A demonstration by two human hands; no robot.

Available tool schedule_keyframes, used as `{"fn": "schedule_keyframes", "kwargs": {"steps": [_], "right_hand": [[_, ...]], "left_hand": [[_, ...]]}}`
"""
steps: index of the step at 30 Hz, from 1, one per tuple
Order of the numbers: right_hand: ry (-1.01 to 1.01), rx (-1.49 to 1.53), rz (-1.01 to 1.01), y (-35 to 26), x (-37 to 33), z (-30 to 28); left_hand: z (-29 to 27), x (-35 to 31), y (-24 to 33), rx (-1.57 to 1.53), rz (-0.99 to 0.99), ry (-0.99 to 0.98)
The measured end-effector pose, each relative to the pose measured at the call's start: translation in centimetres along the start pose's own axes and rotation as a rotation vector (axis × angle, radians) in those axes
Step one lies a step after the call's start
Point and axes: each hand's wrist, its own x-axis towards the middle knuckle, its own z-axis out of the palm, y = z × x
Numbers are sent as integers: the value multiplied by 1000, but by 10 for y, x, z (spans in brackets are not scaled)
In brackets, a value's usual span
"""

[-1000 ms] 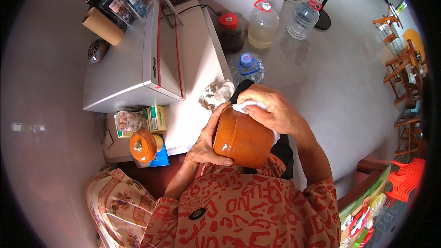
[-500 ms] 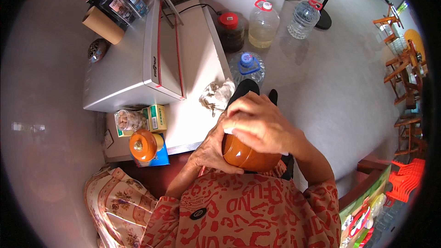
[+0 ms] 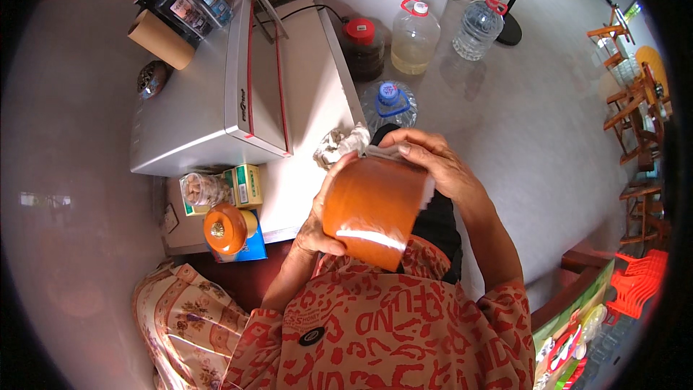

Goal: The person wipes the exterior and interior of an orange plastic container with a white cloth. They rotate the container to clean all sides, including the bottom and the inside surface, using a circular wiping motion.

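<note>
Gripping a glossy orange canister (image 3: 372, 206) by its left side with the left hand (image 3: 323, 220), tilted over the lap, just right of the worktop (image 3: 307, 94). Also holding a white cloth (image 3: 384, 152) against its far edge with the right hand (image 3: 439, 164). Can see an orange lid (image 3: 225, 230) with a gold knob near a clear jar (image 3: 203, 189), too.
</note>
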Motion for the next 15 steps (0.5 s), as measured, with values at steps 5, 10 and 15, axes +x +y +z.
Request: {"fn": "schedule_keyframes", "kwargs": {"steps": [5, 10, 15], "right_hand": [[8, 32, -282, 7, -14, 4], [72, -243, -587, -2, -17, 11], [203, -494, -699, -11, -14, 17]], "left_hand": [[-11, -9, -10, -76, -2, 9], [-17, -18, -15, -145, -69, 21], [-21, -25, -19, -190, -127, 40]]}}
